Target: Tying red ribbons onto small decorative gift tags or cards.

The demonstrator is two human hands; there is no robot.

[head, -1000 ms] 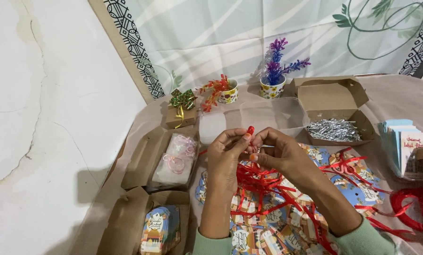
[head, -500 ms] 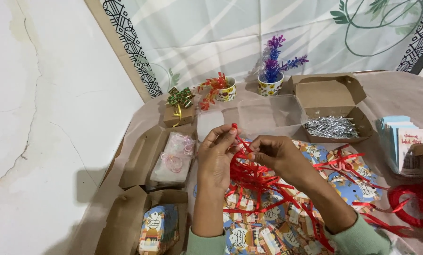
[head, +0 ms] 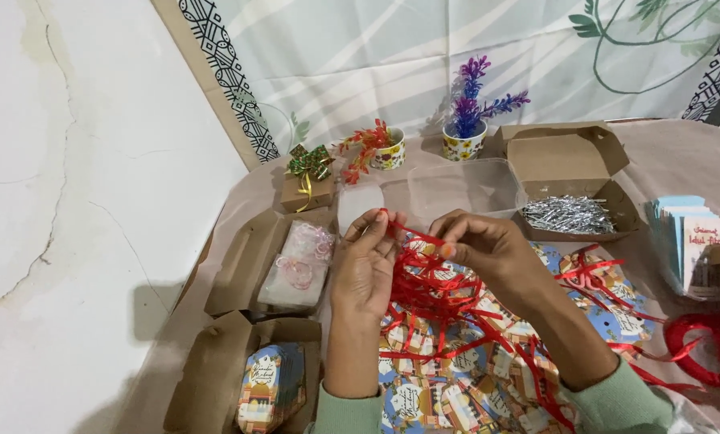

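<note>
Here the left hand and right hand pinch a red ribbon between fingertips, just above the patterned wrapping paper. The gathered loops run roughly left to right between the hands (loose tails trail toward the right). A brown box holds silver shreds; another open box holds a clear bag of pink pieces; a third holds printed cards.
</note>
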